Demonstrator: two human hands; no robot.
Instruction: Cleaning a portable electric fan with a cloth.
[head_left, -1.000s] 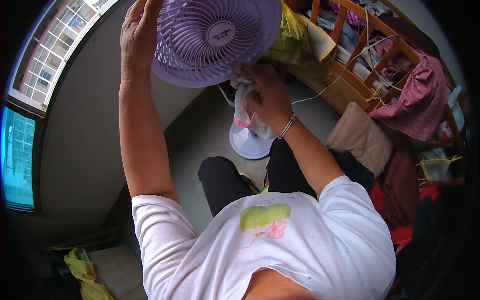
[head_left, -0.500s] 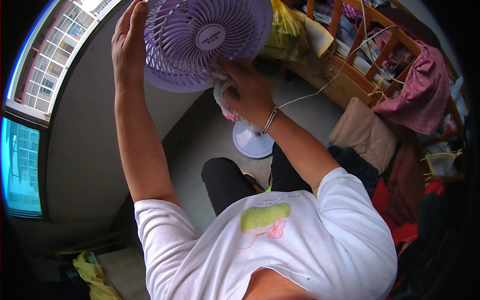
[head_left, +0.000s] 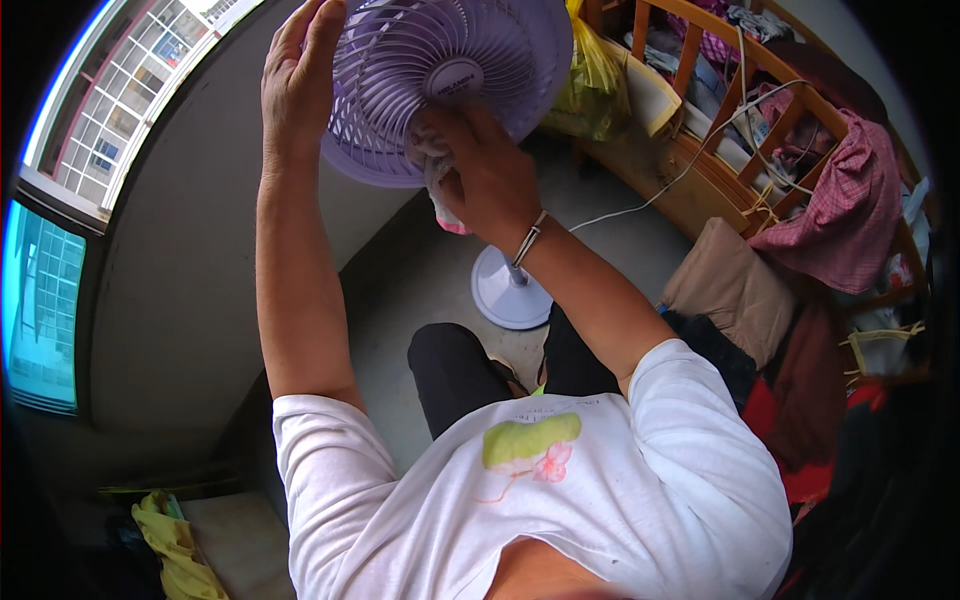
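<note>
The right hand (head_left: 490, 180) is closed on a crumpled pale cloth (head_left: 440, 185) with a pink edge, fingers bunched, the cloth pressed to the grille of a purple fan (head_left: 448, 55). The fan sits just ahead of this hand, its face tilted up toward the person; the hub (head_left: 458, 76) is right beyond the knuckles, and the upper rim runs out of view. The left hand (head_left: 300, 85) stands upright along the fan's near-left rim, well to the left of the right hand. Its fingertips are cut off at the top, so how firmly it grips the rim I cannot tell.

As for progress, the wiping looks under way rather than finished: the cloth covers only a small patch below the hub, and the grille around it lies bare. Which ribs have already been gone over cannot be told; no clear dirt line shows. The grille is in place, so the blades behind it are out of the cloth's direct reach.

Below the right hand, the round base (head_left: 508, 290) rests on the floor (head_left: 610, 205). To that hand's right are a yellow bag (head_left: 597, 90), a white cord (head_left: 655, 194) and a wooden rack (head_left: 690, 50) heaped with fabric.
</note>
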